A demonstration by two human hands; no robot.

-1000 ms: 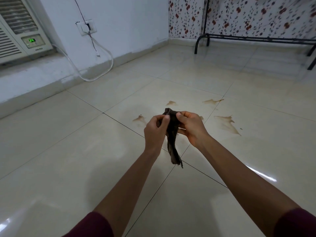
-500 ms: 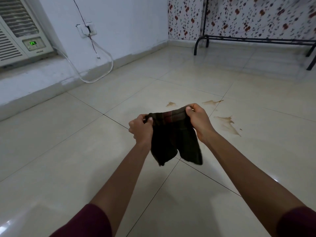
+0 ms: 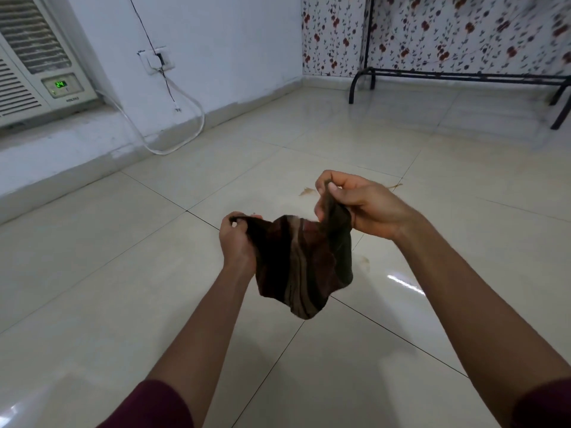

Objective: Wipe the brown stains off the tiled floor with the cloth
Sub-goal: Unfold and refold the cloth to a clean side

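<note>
A dark brown striped cloth (image 3: pixel 302 267) hangs in the air between my hands, above the cream tiled floor (image 3: pixel 123 273). My left hand (image 3: pixel 238 242) grips its left corner in curled fingers. My right hand (image 3: pixel 364 208) pinches the right corner between thumb and fingers, held higher than the left. A small brown stain (image 3: pixel 306 191) shows on the tile beyond the hands, a thin one (image 3: pixel 395 186) lies past my right hand, and a faint one (image 3: pixel 364 261) sits right of the cloth. The cloth and hands hide the other stains.
A window air conditioner (image 3: pixel 34 66) sits in the left wall above a low ledge. A white cable (image 3: pixel 185 131) loops from a wall socket (image 3: pixel 156 60) down to the floor. A black metal stand (image 3: pixel 457 77) stands at the far right before a floral curtain.
The cloth went from bunched, to stretched flat between both hands, to sagging now. My right hand has risen while my left has dropped, and the view has tilted down closer to the floor.
</note>
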